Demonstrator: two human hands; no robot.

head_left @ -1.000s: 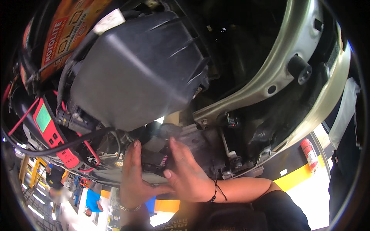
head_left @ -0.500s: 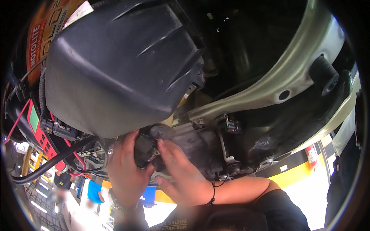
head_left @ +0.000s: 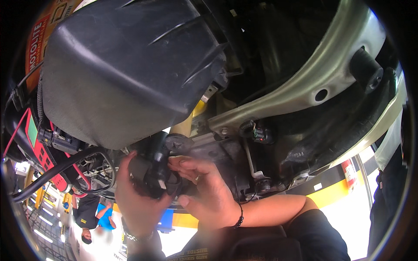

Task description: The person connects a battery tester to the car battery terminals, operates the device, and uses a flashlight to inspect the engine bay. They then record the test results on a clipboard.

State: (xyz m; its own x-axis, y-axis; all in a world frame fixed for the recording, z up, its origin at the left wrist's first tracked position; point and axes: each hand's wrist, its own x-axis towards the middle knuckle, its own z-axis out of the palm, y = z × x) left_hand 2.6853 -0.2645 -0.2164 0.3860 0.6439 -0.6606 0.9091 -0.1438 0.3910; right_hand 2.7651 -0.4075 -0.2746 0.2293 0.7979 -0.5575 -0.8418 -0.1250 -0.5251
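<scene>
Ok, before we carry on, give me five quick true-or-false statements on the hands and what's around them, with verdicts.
1. The left hand is next to a black cylindrical part. True.
2. The right hand wears a thick work glove. False: the right hand is bare, with a dark bracelet at the wrist.
3. The red device with the green screen is at the picture's right edge. False: the red device is on the left side.
4. A red cylinder shows to the right of both hands. True.
5. The large plastic cover is bright yellow. False: the large plastic cover is black.
</scene>
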